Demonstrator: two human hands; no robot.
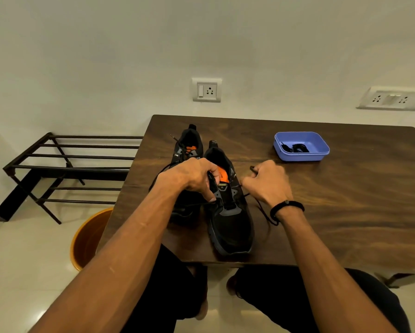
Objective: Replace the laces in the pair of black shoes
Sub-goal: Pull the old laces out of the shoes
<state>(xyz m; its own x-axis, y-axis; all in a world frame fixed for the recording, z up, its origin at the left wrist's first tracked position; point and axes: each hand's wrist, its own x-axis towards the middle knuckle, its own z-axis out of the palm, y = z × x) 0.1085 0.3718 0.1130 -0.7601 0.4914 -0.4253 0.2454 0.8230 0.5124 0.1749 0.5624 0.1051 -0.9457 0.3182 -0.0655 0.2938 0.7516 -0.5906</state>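
Pale wall behind, socket plate [207,90] above a dark wooden table [345,200]. Far left, black metal rack [65,164]; below it, orange bucket [86,239] on the floor beside the table edge. On the table, left shoe [188,145] laced, partly hidden by the left hand [192,176]. Left hand fingers curled, gripping the tongue of the right shoe [230,227], toe toward the near edge. Right hand [266,183] closed, pinching a black lace [265,212] pulled out sideways from the eyelets. Black wristband [287,207]. Far right, blue tray [319,150] holding more black laces [295,148].
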